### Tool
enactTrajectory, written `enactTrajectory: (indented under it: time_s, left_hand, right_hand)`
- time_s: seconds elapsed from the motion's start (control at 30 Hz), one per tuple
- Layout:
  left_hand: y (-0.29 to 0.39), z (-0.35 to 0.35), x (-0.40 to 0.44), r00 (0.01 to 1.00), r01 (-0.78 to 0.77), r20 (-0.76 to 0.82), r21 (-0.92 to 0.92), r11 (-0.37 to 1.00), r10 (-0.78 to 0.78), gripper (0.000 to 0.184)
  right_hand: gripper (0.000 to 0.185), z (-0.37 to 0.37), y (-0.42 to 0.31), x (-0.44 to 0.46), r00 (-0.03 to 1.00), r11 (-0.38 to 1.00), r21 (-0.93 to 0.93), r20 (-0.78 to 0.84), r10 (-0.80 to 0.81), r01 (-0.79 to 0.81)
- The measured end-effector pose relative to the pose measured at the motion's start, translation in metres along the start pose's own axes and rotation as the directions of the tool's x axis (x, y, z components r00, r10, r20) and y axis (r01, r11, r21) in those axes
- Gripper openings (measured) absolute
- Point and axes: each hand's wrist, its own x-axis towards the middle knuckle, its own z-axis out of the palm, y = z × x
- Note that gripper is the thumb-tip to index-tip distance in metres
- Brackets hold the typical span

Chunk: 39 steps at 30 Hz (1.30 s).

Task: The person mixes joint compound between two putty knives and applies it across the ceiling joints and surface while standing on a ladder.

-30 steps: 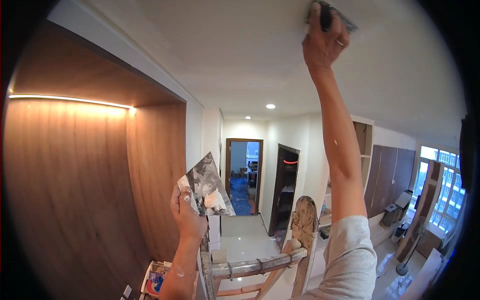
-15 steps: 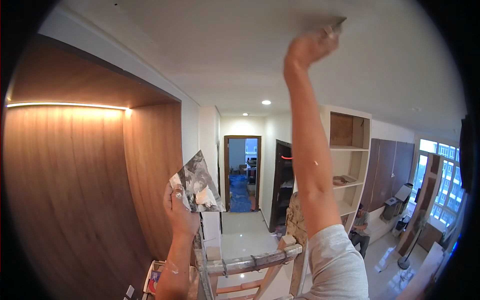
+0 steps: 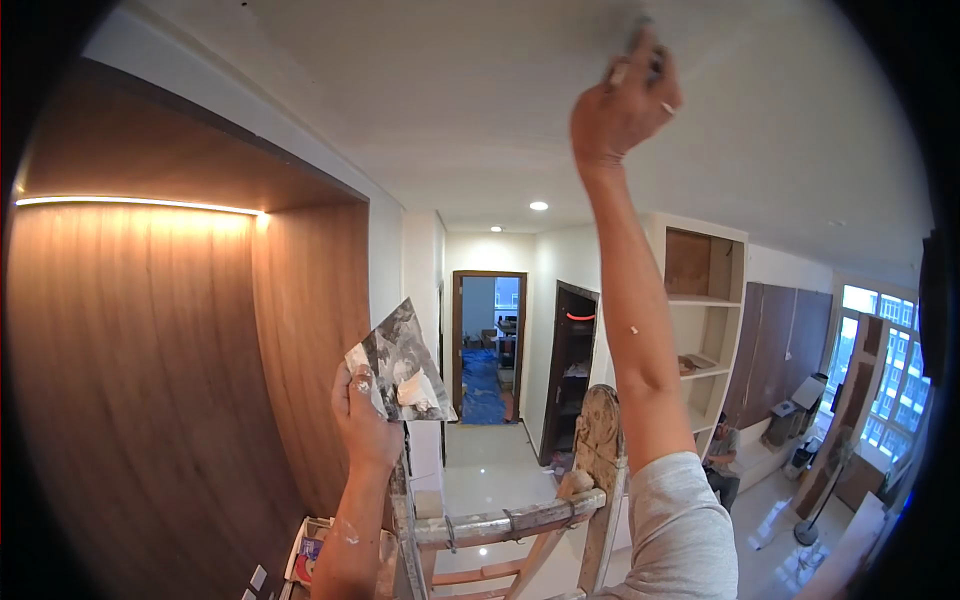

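Note:
My left hand (image 3: 365,425) is closed on the edge of a flat, putty-smeared metal plate (image 3: 405,340). A lump of white putty (image 3: 416,392) sits on its lower part. Overhead, my right hand (image 3: 622,118), at the end of a raised arm, grips a putty knife (image 3: 641,36) at the white ceiling (image 3: 450,120). The knife is dark and blurred, and my fingers cover most of it. Some white putty marks show on both arms.
A worn wooden ladder (image 3: 510,526) stands right in front of me. Wood panelling (image 3: 150,350) with a light strip fills the left. White shelves (image 3: 700,298) stand at right, with a seated person (image 3: 722,460) beyond. A doorway (image 3: 490,275) lies at the hall's end.
My right hand has turned at the wrist, and the putty knife has swung left and slightly up across the ceiling. The left hand and plate stay almost where they were.

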Motion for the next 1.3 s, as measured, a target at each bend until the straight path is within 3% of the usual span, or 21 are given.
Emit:
enactTrajectory:
  time_s: [0.07,0.13,0.23,0.33,0.43,0.53,0.6,0.63,0.7,0.8,0.93,1.0,1.07,1.13,1.2,1.23,1.3]
  left_hand:
    - [-0.001,-0.002,0.001,0.999,0.010,-0.043,-0.023,1.000,-0.011,0.025]
    - [-0.001,0.000,0.001,0.999,-0.006,-0.054,-0.019,1.000,0.005,0.025]
    - [-0.002,-0.001,0.001,1.000,-0.025,-0.016,-0.002,1.000,0.025,0.026]
    - [0.000,-0.002,0.001,0.999,-0.038,-0.003,0.057,0.998,0.038,0.026]
    - [-0.001,0.002,-0.001,0.998,-0.038,-0.050,0.094,0.995,0.043,0.026]
    - [-0.004,-0.001,0.003,0.998,-0.061,-0.017,0.113,0.992,0.063,0.026]
    - [-0.012,-0.021,0.006,0.993,-0.094,-0.044,0.240,0.966,0.108,0.026]
    - [-0.006,-0.021,0.000,0.994,-0.088,-0.044,0.238,0.967,0.101,0.026]
    - [0.005,-0.013,-0.025,0.995,-0.066,-0.053,0.242,0.968,0.081,0.026]
    - [0.040,-0.013,-0.088,0.988,0.144,-0.045,-0.010,0.989,-0.145,0.028]
    - [0.077,-0.041,-0.154,0.956,0.211,-0.211,0.018,0.977,-0.203,0.033]
    - [0.084,-0.066,-0.176,0.901,0.220,-0.402,0.095,0.971,-0.165,0.032]
    - [0.102,-0.076,-0.191,0.912,0.216,-0.383,0.144,0.966,-0.147,0.030]
    - [0.116,-0.074,-0.201,0.893,0.212,-0.435,0.178,0.961,-0.116,0.027]
    - [0.125,-0.075,-0.213,0.885,0.151,-0.466,0.282,0.947,-0.003,0.030]
    - [0.130,-0.075,-0.218,0.876,0.123,-0.478,0.333,0.935,0.055,0.032]
    - [0.141,-0.077,-0.225,0.811,0.031,-0.544,0.409,0.912,0.217,0.031]
  right_hand:
    - [0.055,0.010,0.015,0.010,0.979,0.977,0.083,-0.026,0.201,-0.198]
    - [0.053,0.018,0.023,0.022,0.886,0.862,0.246,-0.026,0.463,-0.443]
    - [0.056,0.038,0.016,0.019,0.875,0.853,0.269,-0.066,0.480,-0.447]
    - [0.053,0.032,-0.014,-0.011,0.992,0.959,0.257,-0.008,0.125,-0.119]
    - [0.050,0.008,-0.010,-0.038,0.956,0.918,0.393,0.284,-0.068,-0.052]
    - [0.047,-0.026,-0.003,-0.045,0.915,0.901,0.416,0.399,-0.060,-0.122]
    - [0.039,-0.054,0.011,-0.048,0.794,0.690,0.578,0.608,-0.010,-0.435]
    - [0.042,-0.078,0.013,-0.047,0.652,0.537,0.533,0.757,0.041,-0.654]
    - [0.043,-0.128,0.026,-0.047,0.436,0.336,0.406,0.900,0.016,-0.850]
    - [0.046,-0.233,0.050,-0.049,0.160,0.177,0.163,0.987,-0.032,-0.971]
    - [0.051,-0.417,0.067,-0.103,-0.117,-0.039,-0.117,0.993,0.001,-0.992]
    - [0.054,-0.502,0.046,-0.155,-0.209,-0.070,-0.204,0.975,0.072,-0.976]
    - [0.054,-0.543,0.011,-0.204,-0.239,0.091,-0.258,0.955,0.176,-0.962]
    - [0.047,-0.551,-0.041,-0.210,-0.304,-0.297,-0.269,0.950,0.076,-0.916]
    - [0.041,-0.518,-0.106,-0.177,-0.328,-0.411,-0.371,0.929,-0.173,-0.833]
    - [0.043,-0.508,-0.135,-0.173,-0.273,-0.447,-0.362,0.929,-0.251,-0.818]
    - [0.048,-0.493,-0.195,-0.176,0.049,-0.496,-0.106,0.956,-0.290,-0.862]
